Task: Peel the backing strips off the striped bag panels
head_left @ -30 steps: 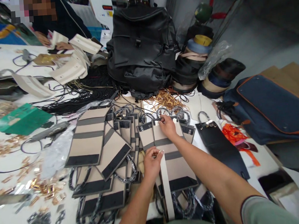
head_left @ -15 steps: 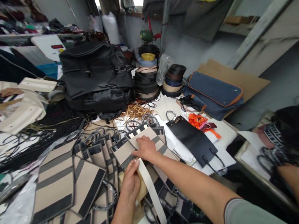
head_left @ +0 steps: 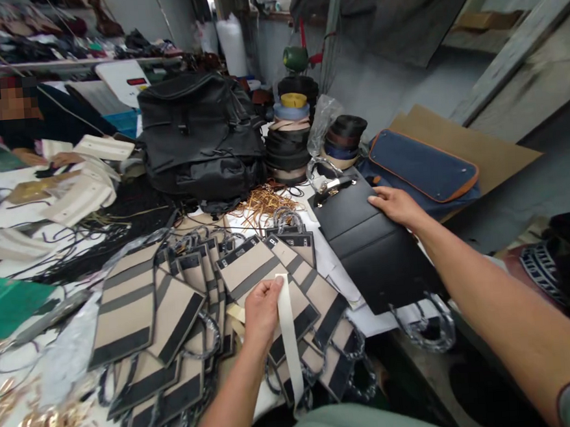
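My left hand (head_left: 262, 309) pinches the top end of a cream tape strip (head_left: 289, 337), which hangs down toward my lap. Beneath that hand lie beige-and-black bag panels (head_left: 250, 268), overlapping in piles, several with plastic-wrapped handles. On the right, my right hand (head_left: 398, 207) grips the right edge of a black bag panel (head_left: 365, 240). This panel has a wrapped handle (head_left: 440, 333) at its near end and another at its far end, by a metal clasp (head_left: 332, 185). The fingers beneath the panel are partly hidden.
A black backpack (head_left: 202, 141) stands behind the piles, beside stacked rolls of strap (head_left: 287, 148). A navy bag with orange trim (head_left: 423, 165) lies at the right. At the left, a co-worker's hands (head_left: 61, 159) are among cream strips (head_left: 81, 195). Gold metal pieces (head_left: 45, 415) lie front left.
My right hand has left the beige panels and moved right onto the black panel, which it now grips. My left hand still holds the tape. The view has shifted.
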A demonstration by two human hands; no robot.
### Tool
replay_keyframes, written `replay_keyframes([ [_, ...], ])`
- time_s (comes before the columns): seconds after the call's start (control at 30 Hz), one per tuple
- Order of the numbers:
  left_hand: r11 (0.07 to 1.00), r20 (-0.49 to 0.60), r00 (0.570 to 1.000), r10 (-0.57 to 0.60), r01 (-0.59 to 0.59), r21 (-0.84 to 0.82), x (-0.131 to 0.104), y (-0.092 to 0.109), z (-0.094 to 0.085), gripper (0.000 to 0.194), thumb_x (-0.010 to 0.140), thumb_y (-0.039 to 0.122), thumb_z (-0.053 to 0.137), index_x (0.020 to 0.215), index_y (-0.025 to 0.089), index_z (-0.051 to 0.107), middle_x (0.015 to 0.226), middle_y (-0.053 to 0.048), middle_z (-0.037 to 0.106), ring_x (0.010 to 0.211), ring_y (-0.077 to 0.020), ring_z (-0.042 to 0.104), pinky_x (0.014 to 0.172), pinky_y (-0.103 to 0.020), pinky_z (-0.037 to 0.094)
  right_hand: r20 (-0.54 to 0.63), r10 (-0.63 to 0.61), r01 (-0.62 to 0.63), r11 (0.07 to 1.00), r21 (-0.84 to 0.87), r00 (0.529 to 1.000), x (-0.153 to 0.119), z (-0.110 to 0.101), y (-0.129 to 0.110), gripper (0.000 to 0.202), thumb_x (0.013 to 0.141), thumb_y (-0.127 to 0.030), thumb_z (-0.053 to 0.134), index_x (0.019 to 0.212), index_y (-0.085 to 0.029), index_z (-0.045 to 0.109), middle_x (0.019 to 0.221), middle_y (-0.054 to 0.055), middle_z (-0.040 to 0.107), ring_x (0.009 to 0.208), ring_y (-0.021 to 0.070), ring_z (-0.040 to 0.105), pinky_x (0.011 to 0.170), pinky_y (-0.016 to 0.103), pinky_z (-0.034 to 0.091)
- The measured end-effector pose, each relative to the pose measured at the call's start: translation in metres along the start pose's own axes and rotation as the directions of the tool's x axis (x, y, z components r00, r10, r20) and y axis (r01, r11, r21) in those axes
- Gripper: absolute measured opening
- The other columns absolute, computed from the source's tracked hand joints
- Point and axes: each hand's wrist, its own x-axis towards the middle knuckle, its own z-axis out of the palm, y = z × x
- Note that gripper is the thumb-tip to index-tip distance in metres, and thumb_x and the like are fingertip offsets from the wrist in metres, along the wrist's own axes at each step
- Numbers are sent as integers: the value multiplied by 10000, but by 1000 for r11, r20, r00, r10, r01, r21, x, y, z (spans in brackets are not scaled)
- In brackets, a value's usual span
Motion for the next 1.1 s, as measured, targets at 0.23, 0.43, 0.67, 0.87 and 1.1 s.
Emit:
replay_keyframes([
  [0.23, 991, -131, 990, 53, -36, 128, -4, -4, 18, 505, 707, 638, 690, 553, 181, 540, 499, 57, 464, 477, -91, 385, 467, -220, 274, 451, -73, -170, 864, 474, 890, -84, 92, -59, 503, 779, -425, 696, 1211, -174, 635, 1013, 92, 692, 824, 186, 654, 780, 339, 517],
  [0.43, 996, -64, 995, 75, -71, 62, -4, -10, 19, 480, 828, 621, 569, 725, 162, 663, 653, -20, 656, 591, -143, 557, 554, -239, 411, 669, -228, -441, 597, 670, 708, -139, 162, -142, 331, 701, -405, 751, 898, -147, 686, 719, 5, 632, 599, 114, 565, 603, 260, 476],
  [0.67, 977, 49, 978, 201, -204, 68, -5, -9, -4, 436, 734, 368, 751, 1131, 198, 686, 1035, -75, 739, 873, -207, 675, 791, -302, 510, 654, -251, -258, 774, 579, 714, -122, 166, -146, 203, 760, -333, 686, 872, -164, 670, 704, -8, 629, 612, 120, 562, 598, 246, 447],
  [0.87, 871, 35, 943, 331, -320, 372, 1, -5, -22, 267, 814, 259, 645, 1065, 203, 715, 912, -42, 730, 778, -177, 641, 728, -287, 485, 532, -517, 453, 854, 258, 671, -108, 155, -173, 80, 807, -227, 643, 852, -210, 707, 877, 12, 679, 797, 142, 607, 718, 245, 406],
  [1.1, 773, 100, 914, 394, -388, 503, 12, -3, -46, 146, 880, 245, 587, 908, 233, 730, 835, -23, 699, 802, -171, 641, 744, -277, 471, 618, -563, 692, 721, 43, 548, -97, 173, -200, 108, 814, -251, 605, 816, -217, 707, 849, 36, 710, 777, 181, 619, 742, 290, 374],
])
